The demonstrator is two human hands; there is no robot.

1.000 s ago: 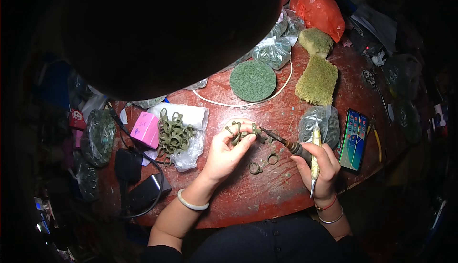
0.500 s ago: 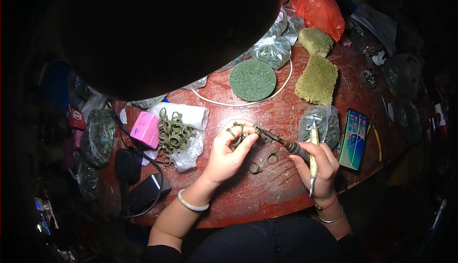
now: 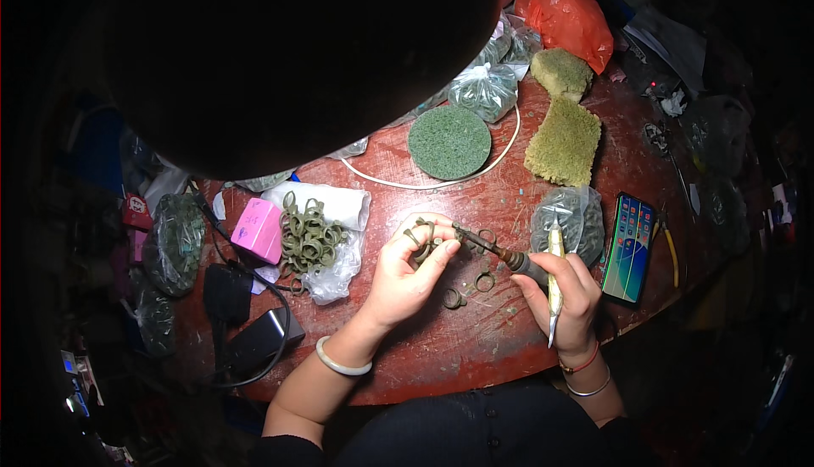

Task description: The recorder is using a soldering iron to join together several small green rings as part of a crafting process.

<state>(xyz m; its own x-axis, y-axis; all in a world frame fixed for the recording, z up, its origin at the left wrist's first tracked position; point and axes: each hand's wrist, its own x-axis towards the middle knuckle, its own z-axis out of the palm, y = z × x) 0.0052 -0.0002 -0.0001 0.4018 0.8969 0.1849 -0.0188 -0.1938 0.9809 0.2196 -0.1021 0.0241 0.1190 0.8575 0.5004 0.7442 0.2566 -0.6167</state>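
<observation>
Pinched in my left hand (image 3: 405, 270) are several dark green rings (image 3: 420, 248), some looped over the fingers. My right hand (image 3: 575, 304) grips a tool like a soldering iron (image 3: 524, 264), with a dark handle and a thin metal shaft. Its tip meets or nearly meets a ring at my left fingertips; contact is too small to tell. Also in the right hand is a slim yellowish-handled carving tool (image 3: 555, 285) with a pointed metal end. Loose green rings (image 3: 484, 281) lie on the table below the shaft. A heap of similar rings (image 3: 309, 240) rests on white plastic at left.
On the red table (image 3: 407, 365) are a pink block (image 3: 258, 230), a black box (image 3: 265, 340) with cables, a round green pad (image 3: 449, 142), sponges (image 3: 564, 141), a clear bag (image 3: 568, 221), a phone (image 3: 628, 248) and pliers (image 3: 670, 255). A large black shape hides the upper left.
My right hand has shifted very slightly, and the carving tool in it leans a little more to the left. The left hand holds its place with the rings.
</observation>
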